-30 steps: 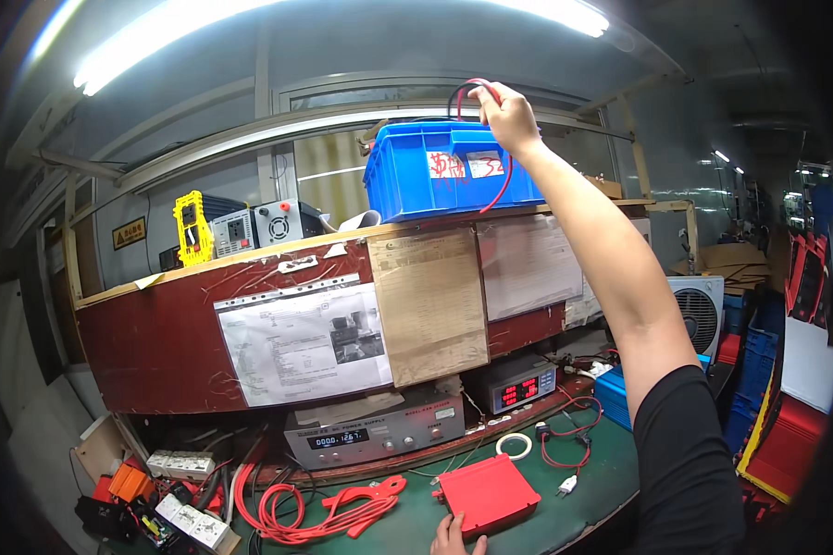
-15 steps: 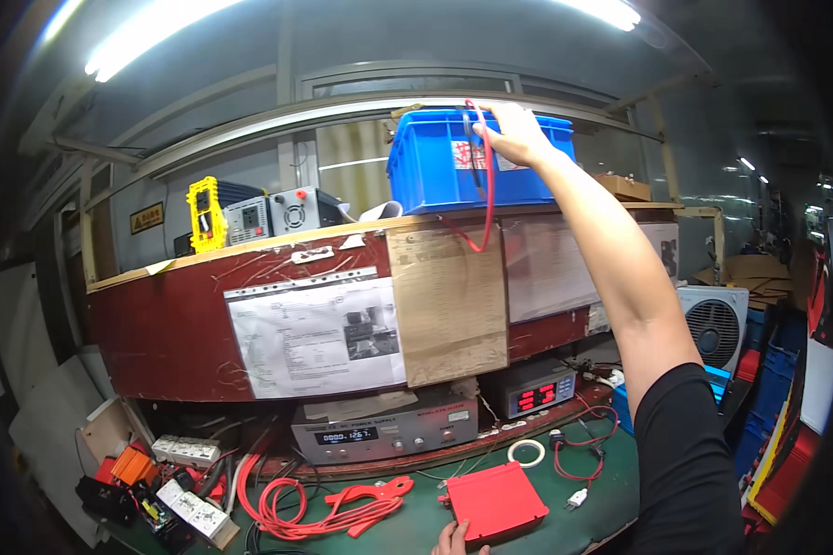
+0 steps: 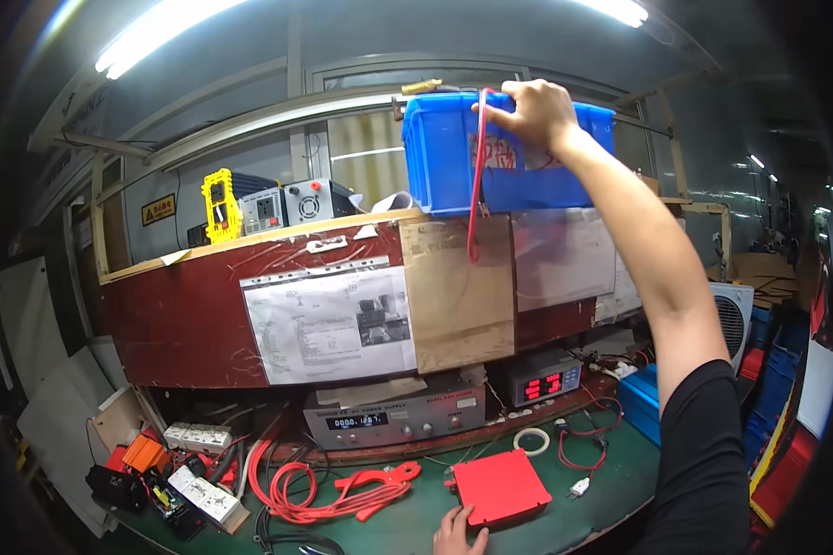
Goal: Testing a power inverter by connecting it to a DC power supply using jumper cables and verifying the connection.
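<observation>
At the top shelf's edge stands a blue plastic bin [image 3: 435,166]. My right hand [image 3: 539,113] grips its front rim, fingers over the edge and thumb on the outside. A red cable [image 3: 478,176] hangs over the rim beside my thumb, down past the shelf edge; the bin's inside is hidden. Below, on the green bench, lies a flat red metal box [image 3: 500,486]. My left hand [image 3: 455,534] rests at its near left corner, fingers stretched and apart; the lower part of that hand is cut off by the picture's edge.
Red cables with clamps [image 3: 315,490] lie left of the box, by power strips [image 3: 204,495]. Behind stand a grey power supply [image 3: 398,421] and a meter with red digits [image 3: 546,381]. A white ring [image 3: 531,441] and a plug [image 3: 579,487] lie near the box. Inverters [image 3: 310,203] stand on the shelf.
My right hand has drawn the bin nearer and to the right, and it looks bigger. The red cable hangs straighter. My left hand stays by the red box, and the whole view has shifted slightly.
</observation>
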The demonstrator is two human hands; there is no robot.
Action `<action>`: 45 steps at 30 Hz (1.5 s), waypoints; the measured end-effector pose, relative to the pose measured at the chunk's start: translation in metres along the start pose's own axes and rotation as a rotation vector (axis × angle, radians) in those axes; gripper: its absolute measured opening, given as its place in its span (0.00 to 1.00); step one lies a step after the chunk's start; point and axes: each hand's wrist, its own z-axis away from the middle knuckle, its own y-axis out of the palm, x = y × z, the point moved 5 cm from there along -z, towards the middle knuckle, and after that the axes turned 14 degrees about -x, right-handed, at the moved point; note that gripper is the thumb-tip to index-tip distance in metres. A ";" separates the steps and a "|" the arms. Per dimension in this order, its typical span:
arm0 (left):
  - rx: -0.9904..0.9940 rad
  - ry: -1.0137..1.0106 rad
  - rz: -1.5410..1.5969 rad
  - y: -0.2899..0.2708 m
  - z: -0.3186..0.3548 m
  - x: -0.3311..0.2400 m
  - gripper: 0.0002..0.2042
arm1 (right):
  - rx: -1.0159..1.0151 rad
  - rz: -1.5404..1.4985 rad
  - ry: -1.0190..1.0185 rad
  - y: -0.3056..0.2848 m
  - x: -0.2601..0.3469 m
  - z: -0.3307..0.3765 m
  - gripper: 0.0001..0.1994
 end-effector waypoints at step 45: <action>0.034 1.025 -0.627 -0.130 -0.303 -0.385 0.12 | -0.277 -0.208 -0.111 -0.178 0.084 0.182 0.23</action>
